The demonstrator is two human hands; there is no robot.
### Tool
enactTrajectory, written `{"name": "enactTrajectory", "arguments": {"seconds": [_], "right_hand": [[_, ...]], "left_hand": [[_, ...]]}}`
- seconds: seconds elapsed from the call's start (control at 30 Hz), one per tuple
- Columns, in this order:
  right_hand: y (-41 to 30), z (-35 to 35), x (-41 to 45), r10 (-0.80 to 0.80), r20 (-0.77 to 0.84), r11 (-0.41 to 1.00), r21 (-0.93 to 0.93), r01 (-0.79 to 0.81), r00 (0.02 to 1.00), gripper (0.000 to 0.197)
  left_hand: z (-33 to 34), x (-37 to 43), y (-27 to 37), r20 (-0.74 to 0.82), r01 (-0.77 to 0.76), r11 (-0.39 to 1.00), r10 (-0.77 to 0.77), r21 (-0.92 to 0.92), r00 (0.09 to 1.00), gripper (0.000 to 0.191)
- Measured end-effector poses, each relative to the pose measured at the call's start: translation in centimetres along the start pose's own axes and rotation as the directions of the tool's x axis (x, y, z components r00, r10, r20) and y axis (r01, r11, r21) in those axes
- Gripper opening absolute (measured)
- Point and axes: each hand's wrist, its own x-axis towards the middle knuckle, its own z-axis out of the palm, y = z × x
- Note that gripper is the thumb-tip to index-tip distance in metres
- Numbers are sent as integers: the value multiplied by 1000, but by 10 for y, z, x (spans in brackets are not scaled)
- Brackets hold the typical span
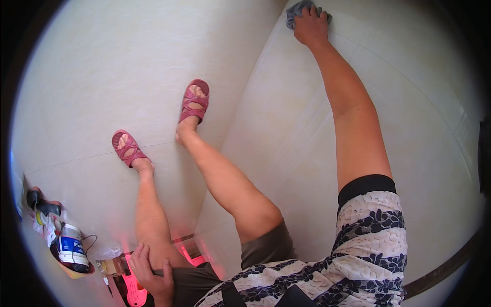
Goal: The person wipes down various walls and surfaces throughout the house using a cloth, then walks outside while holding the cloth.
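Note:
My right hand (310, 27) is stretched far out at the top of the view. Its fingers press a crumpled grey cloth (294, 17) against the pale tiled wall (307, 126), close to where wall and floor meet. Resting on my left knee (163, 251) is my left hand (155, 274), fingers slightly apart and holding nothing. A bright pink plastic stool (136, 293) shows beneath me, mostly hidden by my legs and clothing.
Pale floor tiles (96, 88) stretch ahead, around my feet in red slippers (193, 101). At lower left stand black shoes (48, 207), a white-and-blue plastic bucket (71, 245) with a dark cable, and a small cardboard box (112, 266). A dark curved edge (441, 277) lies at lower right.

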Motion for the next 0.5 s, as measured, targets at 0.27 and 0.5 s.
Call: {"name": "enactTrajectory", "arguments": {"seconds": [0.27,0.5], "right_hand": [[-106,33,-193,-144,-15,965,217,144,989,33],[-33,-13,-408,15,-25,927,376,-4,1000,32]], "left_hand": [[86,-8,-62,-24,66,997,-66,-38,998,43],[170,-20,-86,-117,42,997,-50,-66,992,38]]}}
